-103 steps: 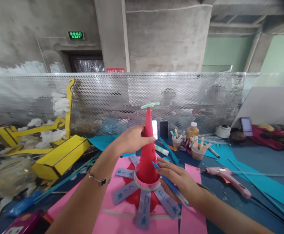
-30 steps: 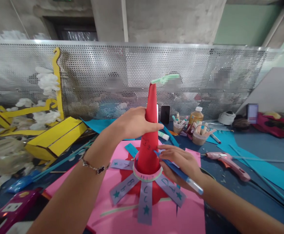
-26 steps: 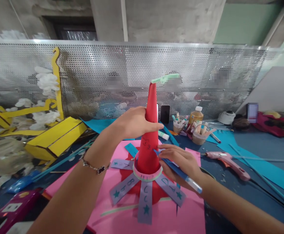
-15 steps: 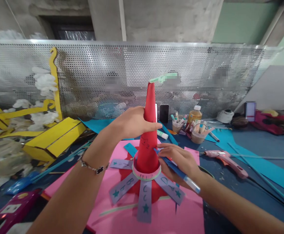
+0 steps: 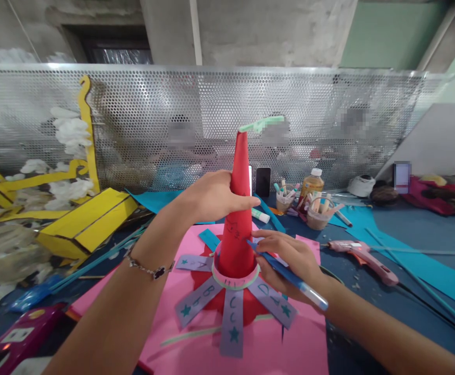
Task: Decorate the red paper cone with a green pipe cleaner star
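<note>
A tall red paper cone [image 5: 238, 252] stands upright, with a pale green clothespin [image 5: 262, 124] clipped at its tip. My left hand [image 5: 215, 195] is wrapped round the cone's middle, thumb across its front. My right hand [image 5: 286, 258] grips a blue pen [image 5: 295, 281], its tip at the cone's right side beside small dark drawn marks. Round the cone's foot runs a pink ring [image 5: 235, 283] with writing on it. Purple paper strips [image 5: 231, 323] bearing letters and green stars spread out from the ring. Beneath them lies pink paper [image 5: 286, 349].
A pink glue gun [image 5: 364, 258] lies at right on blue paper. Marker cups [image 5: 317, 216], a bottle [image 5: 311, 185] and a phone [image 5: 263, 181] stand behind. Yellow box [image 5: 87, 221] and magenta tool [image 5: 20, 333] are at left. A perforated metal screen [image 5: 145, 104] closes off the back.
The pen in my right hand has tilted slightly, its rear end shifting a little to the right. My left hand and the cone stay in place.
</note>
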Available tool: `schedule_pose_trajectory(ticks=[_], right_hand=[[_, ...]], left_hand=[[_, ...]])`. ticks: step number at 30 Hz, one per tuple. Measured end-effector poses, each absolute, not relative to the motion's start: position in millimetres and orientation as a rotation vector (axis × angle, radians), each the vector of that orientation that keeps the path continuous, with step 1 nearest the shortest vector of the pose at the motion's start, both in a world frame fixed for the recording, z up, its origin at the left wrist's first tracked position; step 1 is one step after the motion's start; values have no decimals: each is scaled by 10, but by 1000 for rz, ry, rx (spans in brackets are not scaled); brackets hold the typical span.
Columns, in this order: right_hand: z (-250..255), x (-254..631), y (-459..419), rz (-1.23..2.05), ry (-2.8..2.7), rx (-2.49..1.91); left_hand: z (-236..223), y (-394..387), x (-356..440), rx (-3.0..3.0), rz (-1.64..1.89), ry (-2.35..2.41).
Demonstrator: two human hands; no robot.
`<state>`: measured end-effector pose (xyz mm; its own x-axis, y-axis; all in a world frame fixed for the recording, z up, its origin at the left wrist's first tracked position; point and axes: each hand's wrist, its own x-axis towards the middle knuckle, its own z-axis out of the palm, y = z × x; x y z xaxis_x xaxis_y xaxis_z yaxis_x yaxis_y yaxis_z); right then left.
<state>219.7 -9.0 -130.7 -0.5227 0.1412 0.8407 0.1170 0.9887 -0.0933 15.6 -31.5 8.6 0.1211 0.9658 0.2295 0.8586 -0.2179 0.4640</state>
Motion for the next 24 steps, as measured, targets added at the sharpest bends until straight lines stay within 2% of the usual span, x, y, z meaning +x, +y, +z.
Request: schedule_pose_trajectory(ticks=[24], right_hand=[[-1321,2163,-104,24,-2115,-215]], left_hand=[[66,-281,142,2215,724,1796]])
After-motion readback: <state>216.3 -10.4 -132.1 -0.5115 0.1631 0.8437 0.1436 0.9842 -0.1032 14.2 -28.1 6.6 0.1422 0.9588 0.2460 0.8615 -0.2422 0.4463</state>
